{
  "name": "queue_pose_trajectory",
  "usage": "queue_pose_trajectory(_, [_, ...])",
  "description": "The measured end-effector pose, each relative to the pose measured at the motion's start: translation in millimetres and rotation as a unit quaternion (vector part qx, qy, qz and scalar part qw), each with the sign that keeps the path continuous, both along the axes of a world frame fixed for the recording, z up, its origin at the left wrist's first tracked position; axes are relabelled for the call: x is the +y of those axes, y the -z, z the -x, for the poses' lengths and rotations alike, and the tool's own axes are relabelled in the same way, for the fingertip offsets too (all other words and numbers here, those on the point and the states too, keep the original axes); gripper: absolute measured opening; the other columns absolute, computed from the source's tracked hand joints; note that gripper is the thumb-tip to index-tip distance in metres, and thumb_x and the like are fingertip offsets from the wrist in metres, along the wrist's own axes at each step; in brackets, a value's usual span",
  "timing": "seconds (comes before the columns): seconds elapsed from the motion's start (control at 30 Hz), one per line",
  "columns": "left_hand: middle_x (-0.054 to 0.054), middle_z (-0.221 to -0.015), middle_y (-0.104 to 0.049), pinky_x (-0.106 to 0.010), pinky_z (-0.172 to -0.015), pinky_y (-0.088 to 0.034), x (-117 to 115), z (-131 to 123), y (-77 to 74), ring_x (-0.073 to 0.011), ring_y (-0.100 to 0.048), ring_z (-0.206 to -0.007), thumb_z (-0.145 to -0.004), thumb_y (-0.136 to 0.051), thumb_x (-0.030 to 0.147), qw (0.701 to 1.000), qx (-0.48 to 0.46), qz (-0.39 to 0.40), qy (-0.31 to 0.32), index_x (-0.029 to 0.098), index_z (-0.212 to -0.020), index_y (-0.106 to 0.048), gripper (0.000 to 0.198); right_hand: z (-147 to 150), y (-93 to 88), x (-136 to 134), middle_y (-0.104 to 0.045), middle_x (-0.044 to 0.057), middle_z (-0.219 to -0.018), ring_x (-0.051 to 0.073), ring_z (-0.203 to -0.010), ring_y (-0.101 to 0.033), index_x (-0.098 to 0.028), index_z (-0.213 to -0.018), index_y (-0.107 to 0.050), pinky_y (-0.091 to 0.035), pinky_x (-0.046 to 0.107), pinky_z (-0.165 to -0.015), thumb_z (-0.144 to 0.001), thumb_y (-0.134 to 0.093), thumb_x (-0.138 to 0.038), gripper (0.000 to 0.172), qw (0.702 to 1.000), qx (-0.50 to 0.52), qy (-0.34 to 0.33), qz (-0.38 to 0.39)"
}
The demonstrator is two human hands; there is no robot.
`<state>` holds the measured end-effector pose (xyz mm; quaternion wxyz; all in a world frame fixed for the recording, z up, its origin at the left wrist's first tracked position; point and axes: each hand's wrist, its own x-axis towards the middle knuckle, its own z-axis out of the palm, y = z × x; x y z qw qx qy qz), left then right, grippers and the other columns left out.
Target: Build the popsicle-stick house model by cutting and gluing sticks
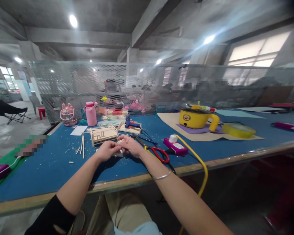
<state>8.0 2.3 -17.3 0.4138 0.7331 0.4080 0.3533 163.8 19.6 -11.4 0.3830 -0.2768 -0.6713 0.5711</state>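
My left hand (109, 150) and my right hand (130, 145) meet near the front of the blue table, fingers pinched together. Between the fingertips is a small whitish piece (121, 150), mostly covered by the fingers; its kind is unclear. Just behind the hands stands a small frame built of wooden sticks (104, 134). Beyond it lies a blue glue gun (132, 123) on a second wooden frame (123, 128). Loose wooden sticks (82, 146) lie left of the hands. Red-handled scissors (161, 154) rest right of my right hand.
A pink bottle (90, 114) and a clear pink jug (68, 116) stand at the back left. Rightward are a purple power strip (175, 146) with a yellow cable (196, 155), a yellow pot (194, 118) and its lid (238, 130). A perforated metal screen (149, 78) runs behind the table.
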Motion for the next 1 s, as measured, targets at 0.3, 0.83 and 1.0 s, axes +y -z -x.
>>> queue_pose_trajectory(0.3, [-0.001,-0.055,-0.054,-0.02,-0.045,-0.024,0,2,-4.1,-0.0064,-0.035,-0.046,-0.069,-0.05,0.053,0.998,0.041,-0.035,-0.041,0.009,-0.072,-0.063,0.046,0,-1.1,1,-0.045,-0.009,-0.045,0.003,-0.034,-0.029,-0.018,-0.078,-0.046,-0.016,0.016,-0.034,-0.065,-0.062,-0.036,0.028,0.997,0.018,-0.033,0.072])
queue_pose_trajectory(0.83, [-0.002,-0.058,-0.056,-0.021,-0.048,-0.027,-3,4,-9.8,-0.0083,-0.037,-0.049,-0.075,-0.043,0.049,0.989,0.103,-0.093,-0.055,0.01,-0.079,-0.068,0.047,1,4.3,8,-0.05,-0.005,-0.052,0.004,-0.044,-0.035,-0.014,-0.064,-0.058,-0.024,0.021,-0.044,-0.054,-0.069,-0.036,0.027,0.995,0.019,0.097,0.004])
queue_pose_trajectory(1.0, [0.003,-0.046,-0.042,-0.021,-0.043,-0.019,-4,5,-10.3,-0.0067,-0.027,-0.043,-0.076,-0.043,0.047,0.984,0.144,-0.086,-0.066,0.009,-0.071,-0.066,0.044,-1,2.7,6,-0.053,-0.004,-0.056,0.006,-0.047,-0.039,-0.014,-0.074,-0.06,-0.028,0.02,-0.047,-0.061,-0.064,-0.033,0.024,0.996,-0.027,0.063,-0.05])
